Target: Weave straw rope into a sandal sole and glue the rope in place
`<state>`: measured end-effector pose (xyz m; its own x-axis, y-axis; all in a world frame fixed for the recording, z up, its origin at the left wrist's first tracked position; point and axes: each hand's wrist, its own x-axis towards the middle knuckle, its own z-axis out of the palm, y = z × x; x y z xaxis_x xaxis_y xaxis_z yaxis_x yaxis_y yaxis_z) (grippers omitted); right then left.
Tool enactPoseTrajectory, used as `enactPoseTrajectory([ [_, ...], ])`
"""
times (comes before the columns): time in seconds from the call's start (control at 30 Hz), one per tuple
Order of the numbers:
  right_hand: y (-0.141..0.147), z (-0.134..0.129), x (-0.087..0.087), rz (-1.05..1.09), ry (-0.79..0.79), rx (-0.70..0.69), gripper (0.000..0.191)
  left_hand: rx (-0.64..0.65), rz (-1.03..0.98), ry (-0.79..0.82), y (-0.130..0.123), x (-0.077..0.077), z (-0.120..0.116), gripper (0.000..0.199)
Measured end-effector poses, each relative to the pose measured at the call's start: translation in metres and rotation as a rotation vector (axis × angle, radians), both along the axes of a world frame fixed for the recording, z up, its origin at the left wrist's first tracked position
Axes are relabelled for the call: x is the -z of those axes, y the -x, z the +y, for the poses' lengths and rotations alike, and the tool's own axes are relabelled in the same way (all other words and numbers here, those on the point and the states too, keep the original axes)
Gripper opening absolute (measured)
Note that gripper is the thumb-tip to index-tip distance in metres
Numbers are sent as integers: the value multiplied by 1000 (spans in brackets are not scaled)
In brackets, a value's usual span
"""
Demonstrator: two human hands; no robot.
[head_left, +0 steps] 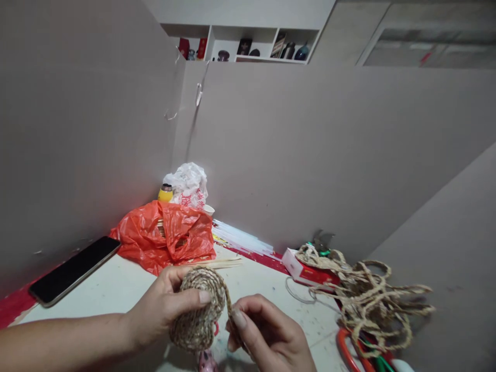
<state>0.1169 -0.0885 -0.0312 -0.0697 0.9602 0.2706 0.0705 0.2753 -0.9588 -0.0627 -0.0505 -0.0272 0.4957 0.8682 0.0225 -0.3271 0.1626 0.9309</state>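
Note:
A coiled piece of braided straw rope (197,323), rounded and layered, is held over the table in my left hand (165,305), whose thumb presses on its face. From the coil's right side a strand of the rope (228,297) runs down to my right hand (263,330), which pinches it between thumb and fingers. Below the coil, a pink patterned object (208,361) shows only in part. A small red ring-like piece (216,328) peeks out at the coil's right edge.
A red plastic bag (166,232) and a black phone (75,269) lie at the left. White sticks (244,238) lie along the back wall. At the right are a red and white box (306,271), a tangled rope pile (375,305) and red-handled scissors (349,351).

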Motion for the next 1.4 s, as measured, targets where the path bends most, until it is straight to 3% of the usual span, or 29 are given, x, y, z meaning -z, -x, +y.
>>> enactPoseTrajectory([
  [0.2,-3,1,4,20,139,-37,31,2,-59,74,-4,9,0,18],
  [0.63,-1,2,10,22,80,30,20,19,-58,119,-6,10,-1,16],
  [0.87,1,3,14,-84,-81,114,17,14,-98,160,-9,16,-1,14],
  [1.17,1,-1,13,75,108,114,21,-9,-126,174,-12,17,-2,13],
  [1.4,2,-2,15,43,-20,90,15,-73,-170,191,-13,14,-3,10],
])
